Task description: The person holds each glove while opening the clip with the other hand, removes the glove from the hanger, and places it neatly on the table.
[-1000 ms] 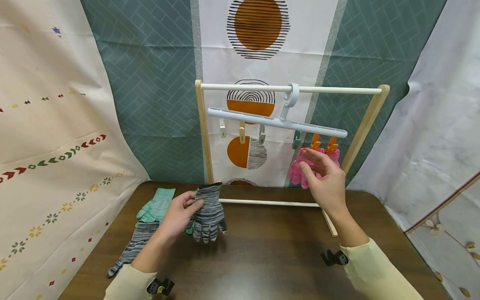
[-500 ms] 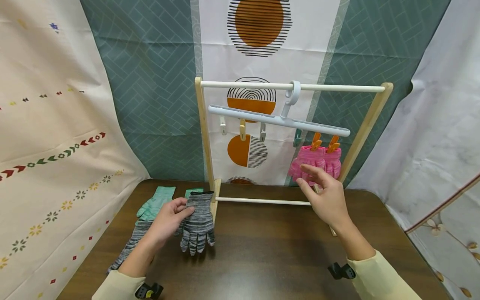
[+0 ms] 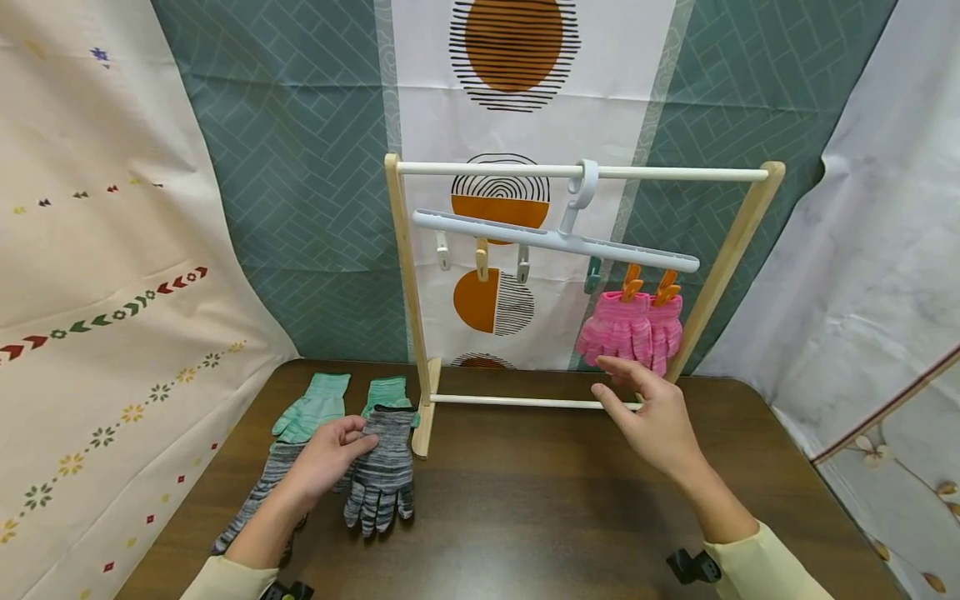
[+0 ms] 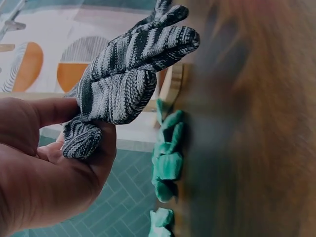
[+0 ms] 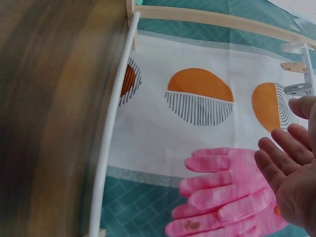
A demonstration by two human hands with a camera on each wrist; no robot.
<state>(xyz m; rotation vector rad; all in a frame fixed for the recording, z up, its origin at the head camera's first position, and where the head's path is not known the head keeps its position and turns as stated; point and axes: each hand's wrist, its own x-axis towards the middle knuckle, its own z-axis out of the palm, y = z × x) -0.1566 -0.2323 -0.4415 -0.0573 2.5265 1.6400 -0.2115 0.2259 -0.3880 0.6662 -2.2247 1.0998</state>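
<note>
Between thumb and fingers, my left hand (image 3: 327, 460) pinches a black-and-grey striped knit glove (image 3: 384, 467) by its cuff side, fingers hanging down. In the left wrist view the striped glove (image 4: 123, 94) is off the table; part of a second striped layer shows behind it in the head view. My right hand (image 3: 656, 421) holds nothing, its fingers relaxed and slightly bent, just below and in front of the pink gloves (image 3: 618, 329). Those hang from two orange clips (image 3: 632, 283) on a pale blue hanger (image 3: 517, 233). In the right wrist view the pink gloves (image 5: 222, 192) are apart from the palm.
The hanger hooks over the top bar (image 3: 675, 173) of a wooden rack. Further clips, including a yellow one (image 3: 482, 260) and a dark green one (image 3: 592, 275), hang from it. Left on the table lie mint green gloves (image 3: 318, 407) and another striped glove (image 3: 258, 500).
My left hand has carried the striped glove left and down, toward the table's left side. My right hand has dropped away from the pink gloves, which now show fully.
</note>
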